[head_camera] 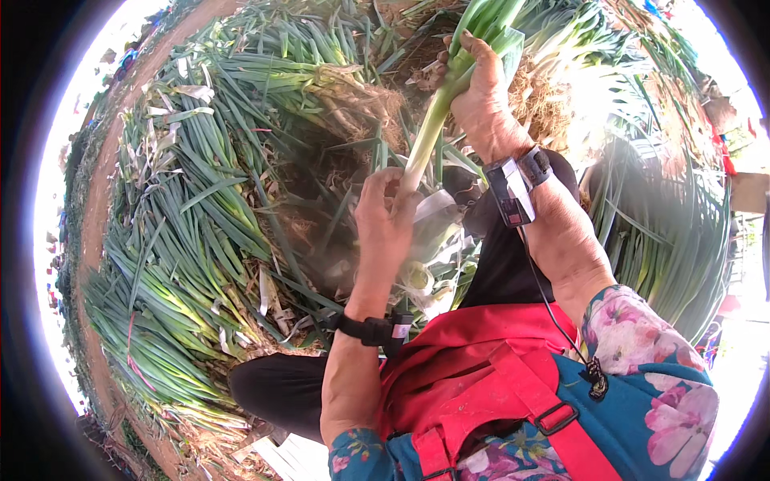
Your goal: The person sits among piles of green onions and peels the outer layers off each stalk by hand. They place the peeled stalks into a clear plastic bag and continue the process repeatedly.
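A thick green onion stalk (431,133) slants up and to the right between my two hands. My left hand (385,210) pinches its pale lower end; the tip and any roots are hidden by the fingers. Higher up, my right hand (481,96) grips the stalk where the green leaves (490,21) fan out. Below the stalk, between my knees, lie loose peeled leaves and pale onion scraps (427,276). Both wrists wear strapped devices, a box-like one (510,191) on the right and a smaller black one (376,332) on the left.
Heaped green onions (192,240) cover the left side. Another bunch with brown, dried roots (361,108) lies ahead. More onions with roots (541,96) lie at the upper right, and long green leaves (662,240) extend beside my right arm. A dirt strip (96,210) curves along the far left.
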Tool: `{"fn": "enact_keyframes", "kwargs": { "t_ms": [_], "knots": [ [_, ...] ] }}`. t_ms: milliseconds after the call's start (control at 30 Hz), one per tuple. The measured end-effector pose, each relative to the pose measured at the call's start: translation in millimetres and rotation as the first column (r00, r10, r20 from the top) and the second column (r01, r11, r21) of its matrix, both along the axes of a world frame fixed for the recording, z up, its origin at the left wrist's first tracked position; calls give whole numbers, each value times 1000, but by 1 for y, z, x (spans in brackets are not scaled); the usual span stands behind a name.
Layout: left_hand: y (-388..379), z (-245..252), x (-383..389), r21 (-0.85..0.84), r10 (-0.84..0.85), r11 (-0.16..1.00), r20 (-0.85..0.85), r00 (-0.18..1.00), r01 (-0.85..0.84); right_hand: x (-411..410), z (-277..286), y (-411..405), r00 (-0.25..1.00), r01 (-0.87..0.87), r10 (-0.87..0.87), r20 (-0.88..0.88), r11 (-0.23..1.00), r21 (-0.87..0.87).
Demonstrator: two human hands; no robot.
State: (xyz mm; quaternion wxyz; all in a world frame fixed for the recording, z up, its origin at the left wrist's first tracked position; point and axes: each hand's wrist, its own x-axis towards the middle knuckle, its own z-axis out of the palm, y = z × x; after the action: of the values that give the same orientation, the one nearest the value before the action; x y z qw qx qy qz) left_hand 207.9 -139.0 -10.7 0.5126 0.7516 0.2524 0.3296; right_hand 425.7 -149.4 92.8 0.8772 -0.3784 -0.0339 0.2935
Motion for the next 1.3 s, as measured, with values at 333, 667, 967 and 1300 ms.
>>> {"fn": "enact_keyframes", "kwargs": {
  "t_ms": [333, 667, 967, 1300],
  "knots": [
    [-17, -11, 20, 360, 216, 913, -28, 976, -192, -1, -12, 4, 995, 97, -95, 19, 988, -124],
    [-25, 8, 8, 552, 148, 826, -13, 989, -116, 11, -15, 10, 998, 46, -38, 50, 984, -171],
    [-10, 59, -9, 133, 84, 985, 195, 977, -111, -27, -30, 5, 756, -651, 640, 139, 711, 266],
    [9, 53, -63, -259, 149, 963, 265, 953, -79, -25, -36, 13, 932, -340, 353, -76, 929, 144]
  ]
}}
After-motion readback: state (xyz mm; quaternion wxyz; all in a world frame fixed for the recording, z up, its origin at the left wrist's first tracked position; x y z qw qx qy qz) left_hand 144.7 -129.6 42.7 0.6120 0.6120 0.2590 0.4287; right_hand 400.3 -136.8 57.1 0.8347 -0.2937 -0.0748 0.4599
